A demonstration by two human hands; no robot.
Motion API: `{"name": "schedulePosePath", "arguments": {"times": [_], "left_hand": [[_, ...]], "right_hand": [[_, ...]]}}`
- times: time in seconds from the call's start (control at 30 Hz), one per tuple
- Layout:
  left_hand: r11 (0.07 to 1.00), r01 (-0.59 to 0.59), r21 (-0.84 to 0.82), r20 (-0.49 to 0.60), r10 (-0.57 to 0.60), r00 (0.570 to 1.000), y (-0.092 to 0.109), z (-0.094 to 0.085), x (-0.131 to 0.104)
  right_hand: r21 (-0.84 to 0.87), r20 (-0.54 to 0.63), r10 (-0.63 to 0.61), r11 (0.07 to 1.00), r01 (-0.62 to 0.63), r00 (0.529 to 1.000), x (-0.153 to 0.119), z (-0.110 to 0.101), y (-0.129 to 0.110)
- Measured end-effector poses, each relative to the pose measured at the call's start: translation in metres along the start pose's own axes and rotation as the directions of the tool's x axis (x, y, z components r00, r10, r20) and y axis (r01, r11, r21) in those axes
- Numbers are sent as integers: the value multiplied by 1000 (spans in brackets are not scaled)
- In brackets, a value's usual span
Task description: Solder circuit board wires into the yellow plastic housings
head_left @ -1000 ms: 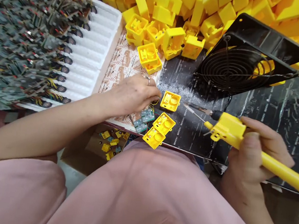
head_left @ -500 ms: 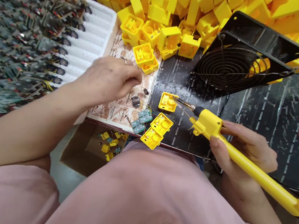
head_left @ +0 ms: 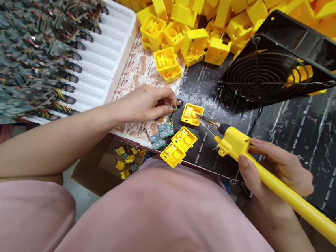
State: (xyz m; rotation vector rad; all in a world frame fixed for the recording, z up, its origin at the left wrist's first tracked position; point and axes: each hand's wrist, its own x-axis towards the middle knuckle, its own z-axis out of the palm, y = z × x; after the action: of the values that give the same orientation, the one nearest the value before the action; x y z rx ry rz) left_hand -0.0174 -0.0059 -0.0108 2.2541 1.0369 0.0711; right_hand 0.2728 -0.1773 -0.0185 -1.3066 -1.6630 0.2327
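Observation:
My left hand (head_left: 149, 104) pinches a small round speaker (head_left: 179, 102) between thumb and fingertips, just left of a yellow plastic housing (head_left: 192, 114). Thin wires trail below those fingers towards green circuit boards (head_left: 161, 135) on the patterned sheet. Wrapped in my right hand (head_left: 279, 168) is a yellow soldering iron (head_left: 270, 173), its tip reaching over the right side of that housing. A thin feed tube runs below the tip. Nearer the table's front edge, two more open housings (head_left: 179, 146) lie touching each other, with wires running to the boards.
A black fan (head_left: 258, 77) with a wire guard leans at the back right. Yellow housings (head_left: 188, 5) are heaped behind. On the left, a white foam tray (head_left: 103, 52) bears many wired circuit boards. Below the edge sits a cardboard box (head_left: 92, 170) with yellow parts inside.
My left hand has moved right and down and now pinches the round speaker, which lay on the patterned sheet before. The soldering iron stays almost where it was; the view has shifted slightly.

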Motion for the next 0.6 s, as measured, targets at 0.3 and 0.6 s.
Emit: {"name": "schedulePosePath", "arguments": {"times": [0.3,0.6], "left_hand": [[989,-57,138,194,30,981,5,-10,0],[969,-19,246,33,12,999,5,3,-3]], "right_hand": [[38,-19,13,999,-13,1000,0,2,1],[40,-36,8,999,-7,999,-1,3,2]]}}
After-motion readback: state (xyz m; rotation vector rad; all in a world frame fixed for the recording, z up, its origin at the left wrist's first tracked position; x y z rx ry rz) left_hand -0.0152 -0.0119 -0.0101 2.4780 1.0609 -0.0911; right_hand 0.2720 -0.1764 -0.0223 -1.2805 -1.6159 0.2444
